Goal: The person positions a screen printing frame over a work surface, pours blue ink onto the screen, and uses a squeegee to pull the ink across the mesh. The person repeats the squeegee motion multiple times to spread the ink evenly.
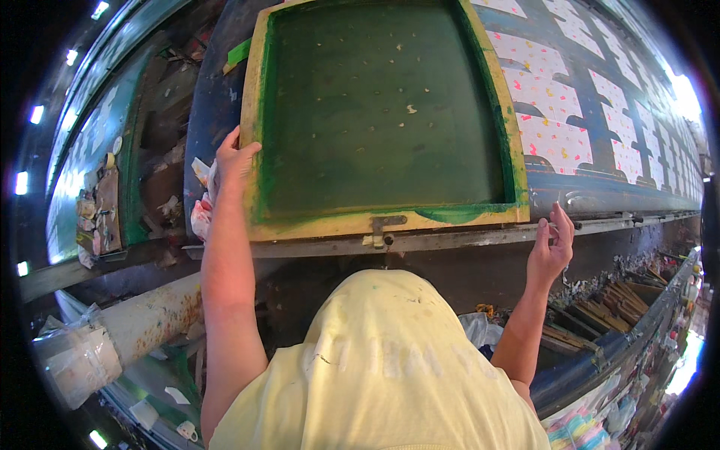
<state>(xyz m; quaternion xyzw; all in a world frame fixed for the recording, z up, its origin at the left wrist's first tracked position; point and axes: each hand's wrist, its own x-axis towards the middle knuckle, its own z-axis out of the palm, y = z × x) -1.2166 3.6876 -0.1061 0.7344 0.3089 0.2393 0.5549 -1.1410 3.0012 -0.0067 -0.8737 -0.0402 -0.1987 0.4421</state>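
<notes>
A large screen printing frame with yellow wooden edges and dark green mesh lies in front of me on the long table. Its mesh carries several small pale specks. At its left edge, my left hand grips the wood, thumb on top and fingers along the outer side. My right hand is raised just off the lower right corner, apart from the frame, its fingers loosely bent and spaced, with nothing visible in them. A small metal bracket sits on the frame's near edge, above the metal rail.
White fabric pieces with pink and yellow prints lie in rows on the table to the right. Crumpled rags are beside my left forearm. A stained pipe runs at lower left. Wooden strips fill a trough at right.
</notes>
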